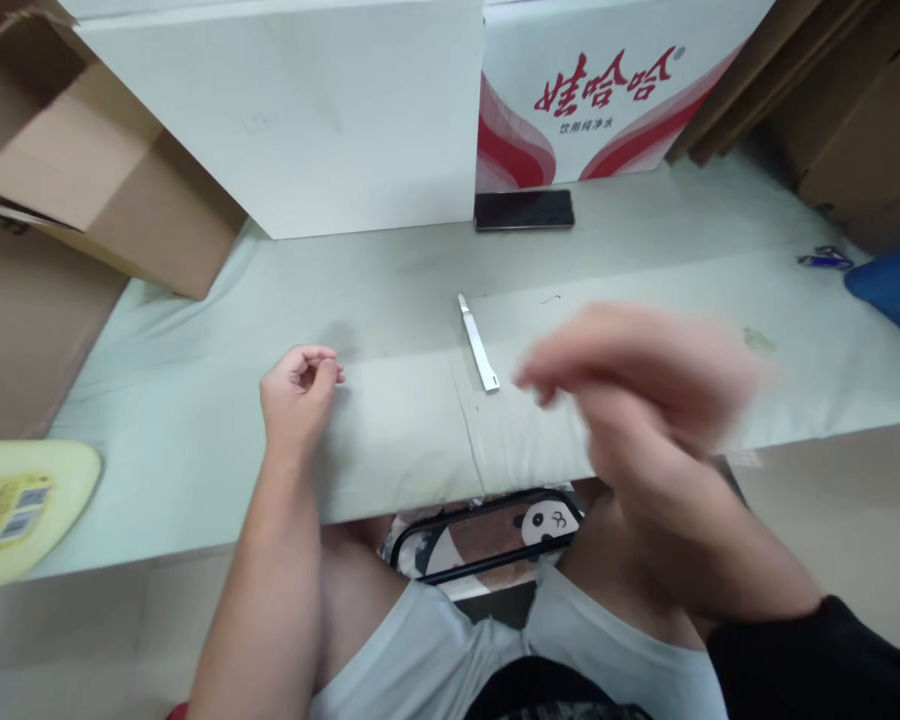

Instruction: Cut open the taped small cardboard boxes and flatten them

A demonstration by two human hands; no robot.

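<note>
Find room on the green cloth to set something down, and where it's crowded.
Bare cloth lies between the left hand and the slim white tool; another patch lies right of the phone, before the red-and-white box. The back is crowded: that box, a white box and the phone.

娃哈哈 (606,82) (yep, Wahaha) is splashed in big red brush-style characters across the white-and-red carton (607,150), with a small grey round mark (679,53) stuck at the end, too tiny to be made out. Right below, 饮用纯净水 (586,127), "purified drinking water", is printed in small dark type. On the pale yellow container (75,475), a yellow label (0,525) with barcode-like blocks can be spotted, but its wording can't be read. Same goes for the dark print (0,221) on the brown carton (157,200).
</note>
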